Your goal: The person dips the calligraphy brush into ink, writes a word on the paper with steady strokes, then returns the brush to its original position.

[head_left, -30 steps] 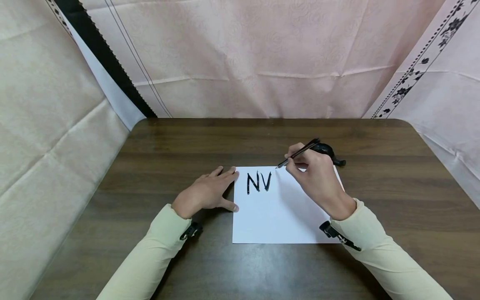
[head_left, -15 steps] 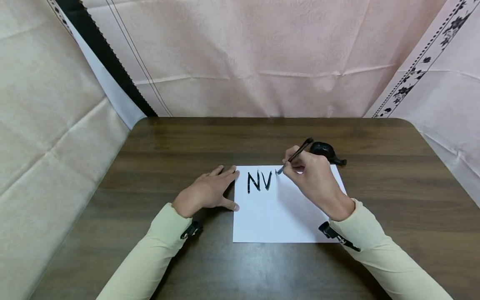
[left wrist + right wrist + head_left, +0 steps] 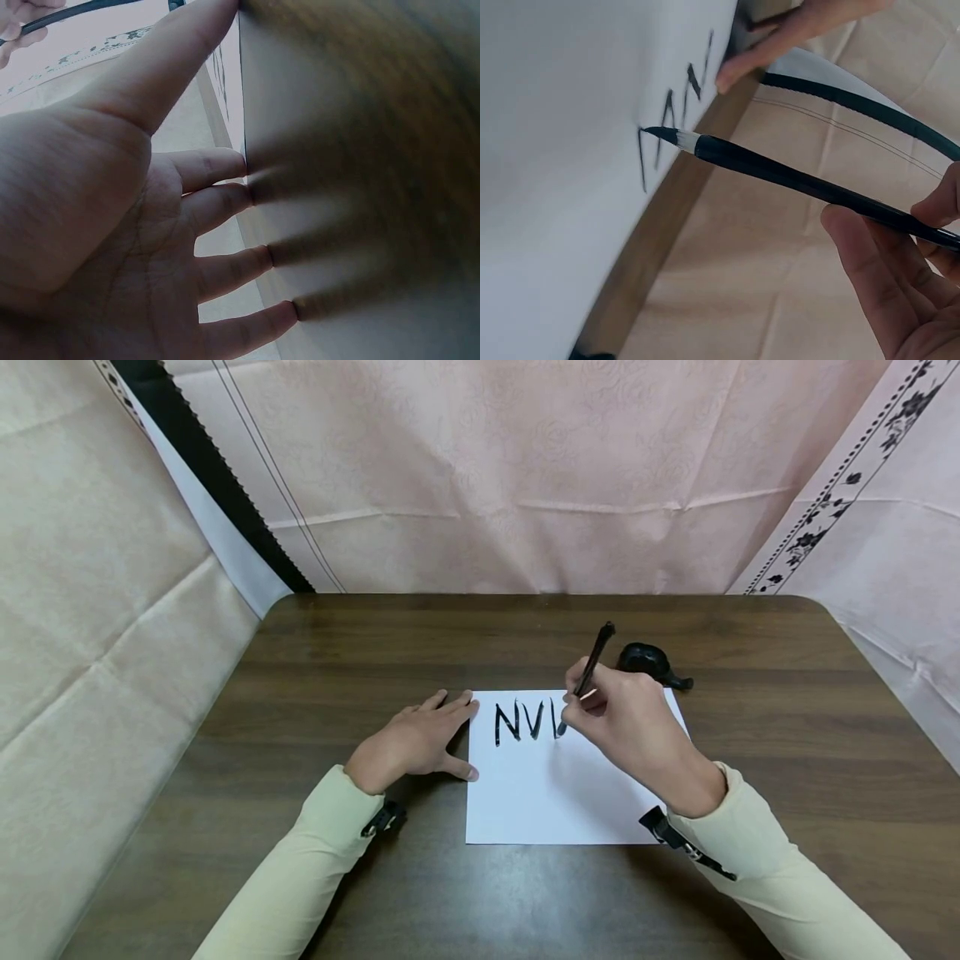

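A white sheet of paper (image 3: 555,793) lies on the brown table, bearing black painted letters (image 3: 517,723) "N" and "V" and a further upright stroke. My right hand (image 3: 626,714) pinches a dark-handled brush (image 3: 596,658) between thumb and fingers. In the right wrist view the brush's inked tip (image 3: 662,135) meets the paper at the foot of the newest stroke. My left hand (image 3: 420,739) is spread at the paper's left edge, with thumb and fingertips on it. In the left wrist view its fingers (image 3: 225,274) reach down to the surface.
Just behind the right hand, by the paper's top right corner, sits a rounded black object with a short spout-like end (image 3: 651,662). Pale patterned cloth (image 3: 525,477) hangs behind the brown table (image 3: 337,643) and along its sides.
The brush has come down onto the paper and drawn a vertical stroke right of the "V", with a short turn at its foot. Its handle now stands steeper. The left hand stays put.
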